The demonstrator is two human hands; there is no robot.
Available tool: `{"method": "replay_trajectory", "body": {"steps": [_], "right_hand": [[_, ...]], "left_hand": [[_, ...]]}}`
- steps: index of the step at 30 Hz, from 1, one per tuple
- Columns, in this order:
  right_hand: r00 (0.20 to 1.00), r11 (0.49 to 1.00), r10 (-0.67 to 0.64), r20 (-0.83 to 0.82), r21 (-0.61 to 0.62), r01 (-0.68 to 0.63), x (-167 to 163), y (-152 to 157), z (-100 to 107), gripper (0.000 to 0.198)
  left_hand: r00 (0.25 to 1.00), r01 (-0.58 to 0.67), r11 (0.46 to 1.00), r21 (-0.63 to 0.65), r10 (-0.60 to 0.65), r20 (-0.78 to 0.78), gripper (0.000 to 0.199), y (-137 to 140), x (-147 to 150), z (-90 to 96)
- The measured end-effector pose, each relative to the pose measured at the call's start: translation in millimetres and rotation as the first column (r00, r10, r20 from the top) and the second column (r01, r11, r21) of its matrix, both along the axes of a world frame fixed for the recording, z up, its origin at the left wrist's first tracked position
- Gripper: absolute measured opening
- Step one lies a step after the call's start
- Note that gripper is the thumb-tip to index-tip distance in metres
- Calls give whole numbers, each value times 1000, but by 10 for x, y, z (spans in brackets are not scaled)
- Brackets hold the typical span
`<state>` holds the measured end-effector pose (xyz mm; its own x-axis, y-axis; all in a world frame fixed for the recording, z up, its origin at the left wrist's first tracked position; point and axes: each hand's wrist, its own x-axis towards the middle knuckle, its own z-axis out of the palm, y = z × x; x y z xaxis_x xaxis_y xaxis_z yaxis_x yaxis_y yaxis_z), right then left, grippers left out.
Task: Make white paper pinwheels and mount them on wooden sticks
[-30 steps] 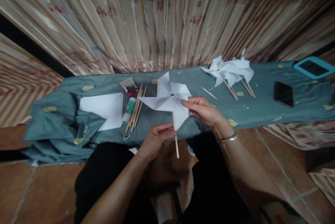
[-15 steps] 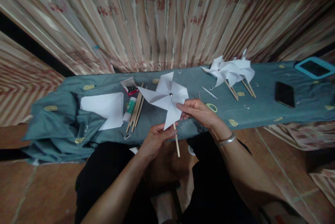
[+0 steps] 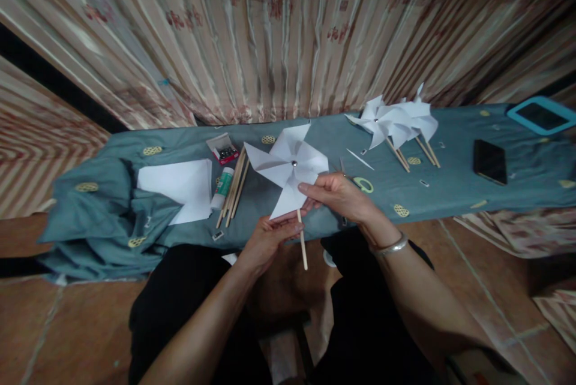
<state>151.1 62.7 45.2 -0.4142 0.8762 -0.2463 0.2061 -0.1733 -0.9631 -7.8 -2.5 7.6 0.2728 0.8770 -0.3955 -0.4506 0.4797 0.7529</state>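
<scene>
Left hand (image 3: 269, 238) pinches the pinwheel's (image 3: 279, 163) stick (image 3: 303, 250), right hand (image 3: 341, 194) grips a blade (image 3: 288, 200) above those fingers (image 3: 291, 229); looks like fine-tuning, next nudge wants a light touch.

Table (image 3: 450, 193): long, narrow, draped in grey-green cloth (image 3: 90, 211) with yellow prints (bunched at the left end)
Left part: stacked white paper sheets (image 3: 184, 181), partly under a fold; green-and-white glue stick (image 3: 222, 187) beside pale wooden sticks (image 3: 232, 188); small open red-and-white box (image 3: 216, 144)
Right part: yellow-green-handled scissors (image 3: 357, 180), thin white strip (image 3: 360, 159), white paper pinwheels (image 3: 400, 124), black rectangular phone (image 3: 489, 161), blue-framed dark-screened device (image 3: 542, 115)
</scene>
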Motion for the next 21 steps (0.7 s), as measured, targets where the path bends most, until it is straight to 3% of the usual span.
{"method": "replay_trajectory", "body": {"steps": [6, 9, 11, 13, 15, 21], "right_hand": [[999, 995, 6, 49, 102, -11, 105, -57, 120, 45], [992, 976, -121, 35, 189, 112, 231, -27, 196, 43], [954, 919, -299, -2, 269, 289, 318, 39, 188, 41], [888, 831, -455, -72, 323, 452, 381, 124, 128, 40], [855, 800, -504, -120, 307, 515, 409, 200, 46, 43], [923, 931, -355, -149, 38, 364, 352, 245, -62, 43]], "left_hand": [[999, -46, 999, -29, 46, 21, 35, 33, -45, -16], [999, -49, 997, -62, 50, 7, 38, 32, -55, -18], [1000, -29, 997, -66, 29, 3, 39, 19, -52, -17], [1000, 2, 998, -66, -2, -5, 39, 3, -45, -19], [999, 35, 997, -66, -37, -21, 38, -13, -35, -28], [992, 113, 991, -66, -117, -51, 36, -45, -2, -67]]}}
